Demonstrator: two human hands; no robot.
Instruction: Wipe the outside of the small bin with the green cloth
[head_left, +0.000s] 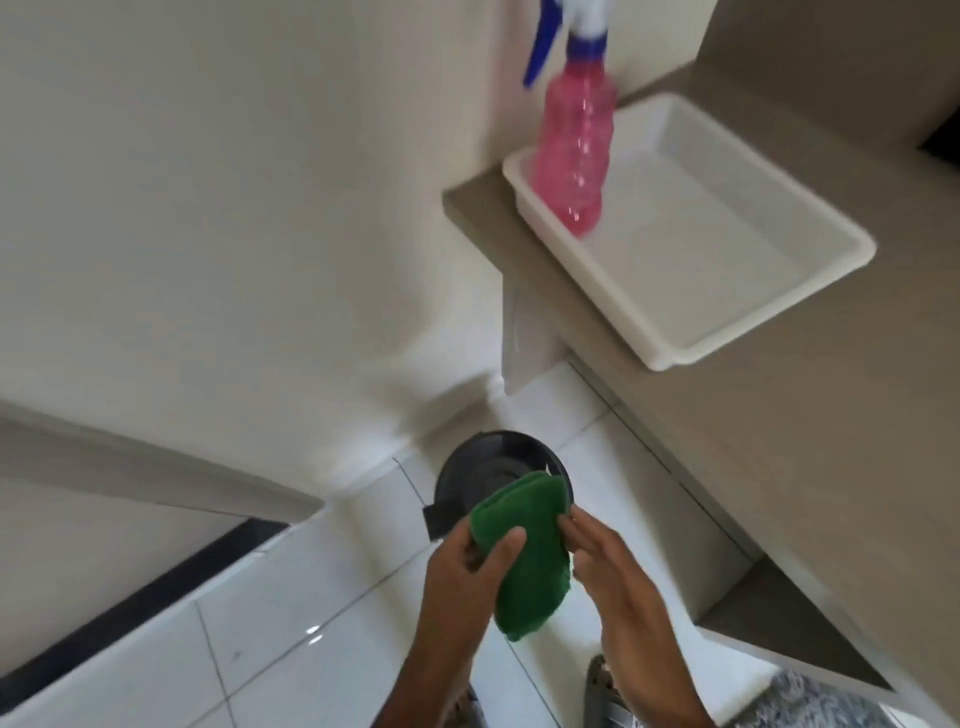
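Observation:
A small dark round bin (470, 470) stands on the white tiled floor by the wall corner, seen from above; its near side is hidden behind the cloth. I hold a folded green cloth (527, 556) above the bin, between both hands. My left hand (467, 566) grips its left edge with the thumb on top. My right hand (613, 571) touches its right edge with the fingers fairly straight. Neither hand touches the bin.
A grey counter (753, 426) runs along the right. On it sits a white tray (727, 291) holding a pink spray bottle (576, 150) with a blue and white trigger. A wall fills the left, with a dark strip (130, 603) along the floor.

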